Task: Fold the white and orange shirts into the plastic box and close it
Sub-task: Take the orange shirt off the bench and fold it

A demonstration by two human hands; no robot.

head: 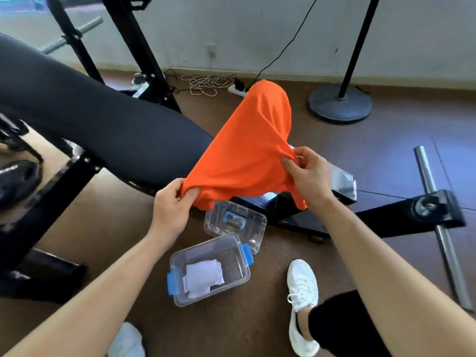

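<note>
An orange shirt (247, 148) is stretched in the air above the end of a black padded bench. My left hand (171, 206) pinches its lower left edge. My right hand (307, 173) grips a bunched part on the right. Below them on the floor stands the clear plastic box (233, 256) with blue latches, open. A folded white shirt (203, 278) lies inside it. The box's clear lid (235, 224) with a blue handle rests on the floor just behind the box.
A black weight bench (103, 119) with a metal frame crosses the left and centre. A steel bar (443, 228) lies at right, a round stand base (340, 104) behind. A power strip (238, 91) and cables lie by the wall. My white shoes (302, 305) stand near the box.
</note>
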